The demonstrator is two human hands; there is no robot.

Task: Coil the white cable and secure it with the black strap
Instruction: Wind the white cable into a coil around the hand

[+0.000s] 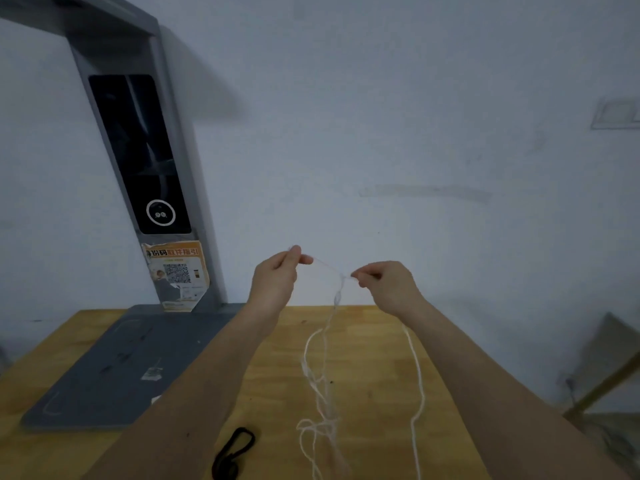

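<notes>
- White thin cable (pixel 325 344): we pinch it taut between left hand (pixel 277 275) and right hand (pixel 384 282), to straighten tangles
- Black looped strap (pixel 233 452) waits by the wooden tabletop's (pixel 374 341) near edge

White cable (pixel 325 344), seemingly black strap (pixel 233 452)

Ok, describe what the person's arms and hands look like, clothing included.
Both forearms are bare up to the frame's edge, no sleeves in view. The left hand and right hand wear no gloves; no rings, watch or bands are visible. Slight blur hides finer detail.
</notes>
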